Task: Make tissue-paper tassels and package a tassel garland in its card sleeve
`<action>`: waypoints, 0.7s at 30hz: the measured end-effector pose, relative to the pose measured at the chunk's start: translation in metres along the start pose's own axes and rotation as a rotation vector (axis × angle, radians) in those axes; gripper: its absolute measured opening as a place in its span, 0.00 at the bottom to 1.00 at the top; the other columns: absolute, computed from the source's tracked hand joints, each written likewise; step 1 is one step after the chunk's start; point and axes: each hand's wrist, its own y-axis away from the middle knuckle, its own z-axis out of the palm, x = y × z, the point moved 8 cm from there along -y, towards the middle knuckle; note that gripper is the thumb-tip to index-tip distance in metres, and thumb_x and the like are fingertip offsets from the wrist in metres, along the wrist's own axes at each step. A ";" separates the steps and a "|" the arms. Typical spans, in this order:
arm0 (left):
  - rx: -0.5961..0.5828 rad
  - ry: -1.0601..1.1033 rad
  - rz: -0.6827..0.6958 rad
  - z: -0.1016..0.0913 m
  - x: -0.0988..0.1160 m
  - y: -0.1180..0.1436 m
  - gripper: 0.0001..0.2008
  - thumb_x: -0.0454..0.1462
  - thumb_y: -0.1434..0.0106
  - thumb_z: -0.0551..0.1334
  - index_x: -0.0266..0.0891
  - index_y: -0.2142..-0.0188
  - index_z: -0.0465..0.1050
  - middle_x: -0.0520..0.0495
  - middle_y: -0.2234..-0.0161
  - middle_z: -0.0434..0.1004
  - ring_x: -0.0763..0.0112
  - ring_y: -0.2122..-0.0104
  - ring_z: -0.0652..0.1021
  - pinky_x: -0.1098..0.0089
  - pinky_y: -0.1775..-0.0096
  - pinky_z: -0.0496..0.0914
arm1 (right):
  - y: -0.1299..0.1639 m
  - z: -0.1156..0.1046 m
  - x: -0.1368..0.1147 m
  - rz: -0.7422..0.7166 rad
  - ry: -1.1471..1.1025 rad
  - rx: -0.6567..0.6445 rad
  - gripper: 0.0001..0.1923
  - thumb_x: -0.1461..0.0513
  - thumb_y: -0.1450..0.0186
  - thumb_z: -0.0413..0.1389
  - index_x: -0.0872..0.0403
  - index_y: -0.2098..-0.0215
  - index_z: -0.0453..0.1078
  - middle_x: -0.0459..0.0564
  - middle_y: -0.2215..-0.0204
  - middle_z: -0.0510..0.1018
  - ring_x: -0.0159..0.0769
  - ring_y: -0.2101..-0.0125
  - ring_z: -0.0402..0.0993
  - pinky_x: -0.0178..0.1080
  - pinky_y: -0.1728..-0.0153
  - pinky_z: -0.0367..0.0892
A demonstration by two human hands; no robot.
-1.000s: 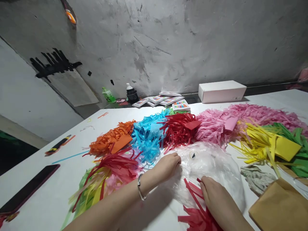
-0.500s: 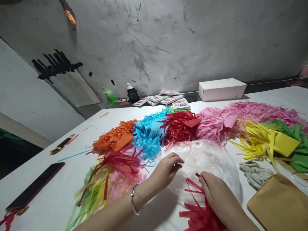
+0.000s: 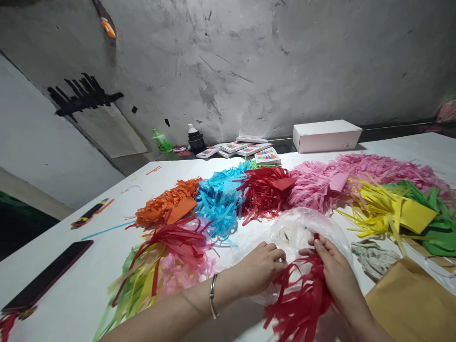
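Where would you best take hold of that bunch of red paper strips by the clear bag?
Probably at its top end, from above, where the strips gather and the right hand pinches the red fringe bundle. Below, the strips hang loose and splayed, so they would slip apart. The left hand holds the clear plastic bag.

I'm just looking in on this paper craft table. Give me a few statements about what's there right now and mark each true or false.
1. The right hand grips a bunch of red paper fringe. True.
2. The left hand rests on a clear plastic bag. True.
3. The left wrist is bare. False: it wears a silver bracelet.
4. The blue fringe pile lies between the orange pile and a red pile. True.
5. The white box sits at the near edge beside the hands. False: it stands at the far side by the wall.
6. The dark phone lies on the yellow fringe. False: it lies on the bare table, far left.
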 end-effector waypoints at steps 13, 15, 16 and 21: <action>0.103 0.114 -0.222 -0.004 -0.039 -0.035 0.07 0.30 0.36 0.61 0.38 0.62 0.79 0.44 0.61 0.79 0.63 0.61 0.78 0.69 0.59 0.71 | -0.005 -0.006 0.010 0.151 -0.246 0.015 0.28 0.44 0.50 0.66 0.52 0.59 0.71 0.44 0.74 0.80 0.37 0.78 0.76 0.35 0.80 0.68; 0.066 0.102 -0.221 0.001 -0.039 -0.041 0.06 0.29 0.39 0.62 0.38 0.67 0.78 0.45 0.63 0.78 0.63 0.63 0.77 0.68 0.60 0.71 | -0.003 -0.001 0.009 0.144 -0.231 -0.005 0.28 0.43 0.49 0.65 0.51 0.60 0.69 0.41 0.77 0.78 0.34 0.81 0.73 0.34 0.81 0.66; 0.054 0.101 -0.222 0.003 -0.039 -0.043 0.06 0.29 0.40 0.62 0.38 0.68 0.77 0.45 0.64 0.78 0.63 0.64 0.77 0.68 0.61 0.71 | -0.002 0.000 0.008 0.135 -0.217 -0.017 0.27 0.42 0.48 0.65 0.51 0.60 0.69 0.41 0.78 0.77 0.34 0.82 0.72 0.34 0.81 0.66; 0.057 0.176 -0.230 0.001 -0.038 -0.046 0.05 0.29 0.41 0.62 0.38 0.68 0.76 0.45 0.65 0.77 0.61 0.64 0.75 0.66 0.61 0.70 | -0.001 0.007 0.006 0.054 -0.045 -0.119 0.24 0.41 0.40 0.58 0.51 0.60 0.69 0.41 0.76 0.76 0.35 0.79 0.72 0.35 0.78 0.66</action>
